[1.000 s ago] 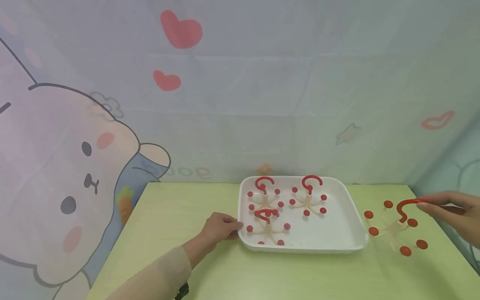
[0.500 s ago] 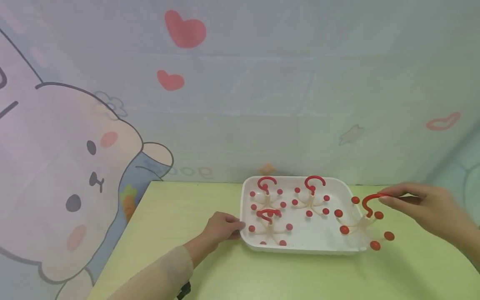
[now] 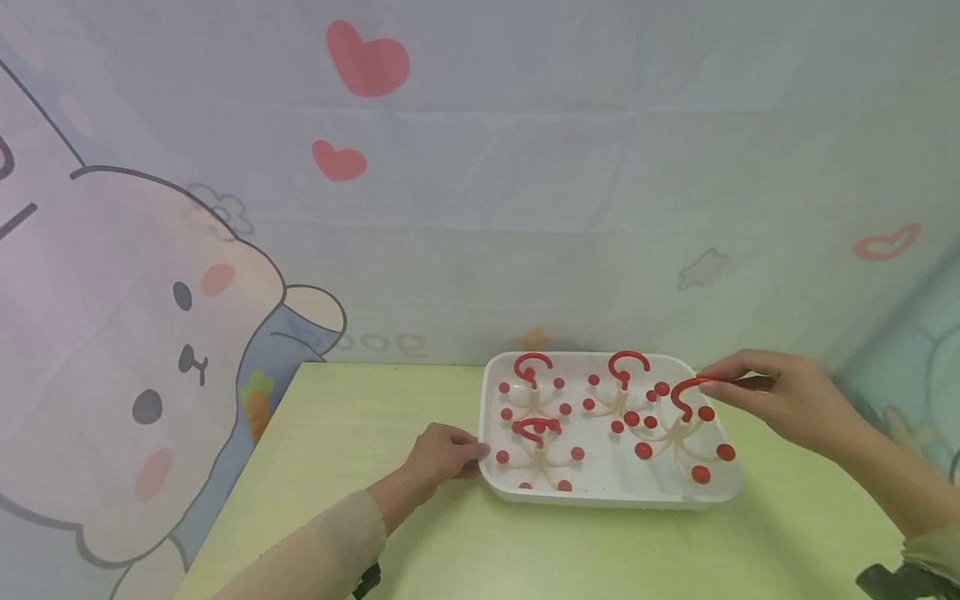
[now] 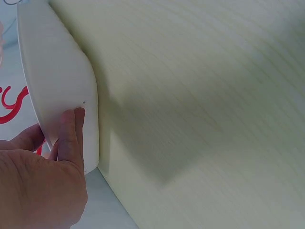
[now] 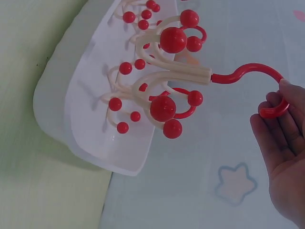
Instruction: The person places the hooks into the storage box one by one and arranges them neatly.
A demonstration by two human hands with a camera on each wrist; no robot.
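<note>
My right hand (image 3: 787,404) pinches the red hooked handle of a head massager (image 3: 681,430) between thumb and fingers. This massager hangs over the right part of a white tray (image 3: 600,482), its cream prongs spread and tipped with red balls. In the right wrist view, the massager (image 5: 193,76) is apart from the tray floor, and the handle's end curls at the fingers. At the tray's left side my left hand (image 3: 438,454) grips the rim, thumb over the edge and fingers against the outer wall (image 4: 52,62). Three similar massagers stand in the tray: back left (image 3: 534,400), back middle (image 3: 622,403), front left (image 3: 540,458).
The tray sits on a pale green wood-grain table (image 3: 390,400), near its back edge. Behind the table hangs a cloth backdrop (image 3: 495,192) printed with hearts and a cartoon animal. The tray's rim (image 3: 720,425) rises on all sides.
My right hand has carried the massager leftward from beside the tray, across its right rim, to above the tray's right part. The left hand has kept its grip on the tray.
</note>
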